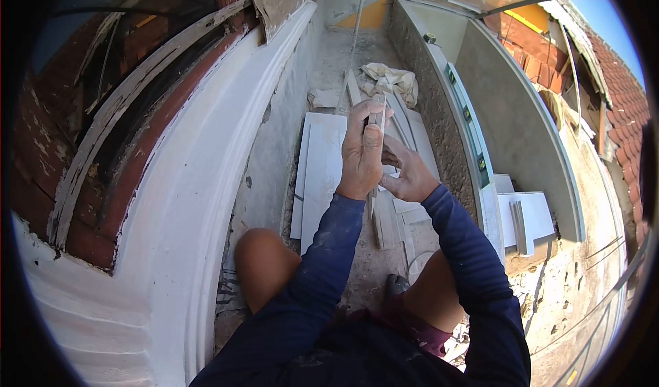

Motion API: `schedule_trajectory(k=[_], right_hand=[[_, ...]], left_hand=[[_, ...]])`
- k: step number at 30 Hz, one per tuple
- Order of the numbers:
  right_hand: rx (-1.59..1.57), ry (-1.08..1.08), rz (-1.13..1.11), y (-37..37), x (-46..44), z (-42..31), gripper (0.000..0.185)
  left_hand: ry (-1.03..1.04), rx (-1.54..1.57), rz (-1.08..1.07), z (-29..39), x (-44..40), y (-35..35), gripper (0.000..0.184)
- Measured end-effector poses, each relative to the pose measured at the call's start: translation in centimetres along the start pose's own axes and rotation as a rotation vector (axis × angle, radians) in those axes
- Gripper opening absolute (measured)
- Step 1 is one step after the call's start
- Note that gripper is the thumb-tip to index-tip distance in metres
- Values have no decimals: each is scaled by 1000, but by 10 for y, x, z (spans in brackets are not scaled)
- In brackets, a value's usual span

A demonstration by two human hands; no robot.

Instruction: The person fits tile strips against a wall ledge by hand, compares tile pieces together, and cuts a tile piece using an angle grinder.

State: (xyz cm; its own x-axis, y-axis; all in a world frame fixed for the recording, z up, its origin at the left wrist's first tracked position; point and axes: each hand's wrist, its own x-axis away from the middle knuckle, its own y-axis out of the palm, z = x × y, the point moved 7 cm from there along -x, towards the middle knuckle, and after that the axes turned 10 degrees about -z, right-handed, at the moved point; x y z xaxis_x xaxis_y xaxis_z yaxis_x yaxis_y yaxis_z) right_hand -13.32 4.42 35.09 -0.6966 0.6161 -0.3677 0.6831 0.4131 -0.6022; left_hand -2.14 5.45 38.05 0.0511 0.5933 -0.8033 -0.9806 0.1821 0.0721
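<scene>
In the head view, my left hand (362, 155) is raised in front of me, closed around thin flat strips (377, 118) held upright and seen nearly edge-on. They look like narrow cut pieces of tile or board; the exact material is hard to tell. My right hand (412, 173) is just beside and below it, fingers curled against the lower part of the same strips. Its fingertips are partly hidden behind my left hand. Pale dust covers both hands. Below them on the floor lie large light-grey flat panels (322, 157) and more narrow strips (384, 228).
A teal spirit level (468, 119) lies along the low wall at right. Beyond it, cut strips (523, 228) rest on a white panel (546, 208). Crumpled pale sheeting (390, 81) sits farther along the narrow floor. A white moulded ledge (199, 160) borders the left side.
</scene>
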Motion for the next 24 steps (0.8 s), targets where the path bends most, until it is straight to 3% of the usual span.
schedule_trajectory(k=[9,16,21,24], right_hand=[[5,4,4,-2,0,-5,78],[247,-12,-31,-3,4,-2,84],[369,-11,33,-3,6,-5,91],[303,-8,98,-6,6,-1,84]], left_hand=[[58,49,49,-4,3,1,50],[201,-88,159,9,5,7,40],[95,-136,197,11,5,8,38],[80,-132,206,11,5,8,37]])
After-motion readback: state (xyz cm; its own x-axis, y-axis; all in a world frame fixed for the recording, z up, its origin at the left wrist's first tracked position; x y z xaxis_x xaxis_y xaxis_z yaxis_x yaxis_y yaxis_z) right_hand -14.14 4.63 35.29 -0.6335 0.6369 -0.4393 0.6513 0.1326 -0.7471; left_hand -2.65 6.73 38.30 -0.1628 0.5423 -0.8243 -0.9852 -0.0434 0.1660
